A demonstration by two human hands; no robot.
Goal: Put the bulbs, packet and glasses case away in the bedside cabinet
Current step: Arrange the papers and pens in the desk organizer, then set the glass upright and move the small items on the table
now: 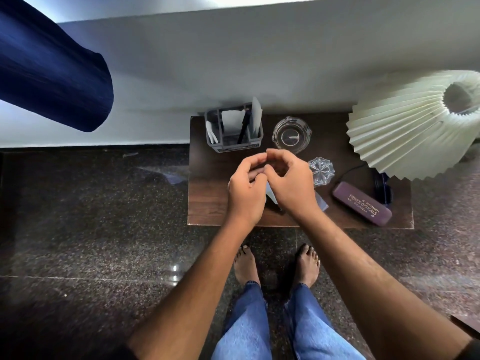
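Left grip (246, 189), right grip (291, 181) curled together

Person, one: left hand (244, 189) and right hand (291, 183) bare, forearms unsleeved, no rings or watch seen; wore blue denim jeans (272, 326) with frayed hems; feet (245, 263) bare.

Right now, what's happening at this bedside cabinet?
A person stands barefoot at the bedside cabinet, both hands together over its top. The left hand and right hand are curled around something small; what it is cannot be made out. A pale packet lies partly under the right hand. The purple glasses case rests untouched at the right, near the pleated lamp shade. A grey organiser, a glass ashtray and a cut-glass piece sit behind.
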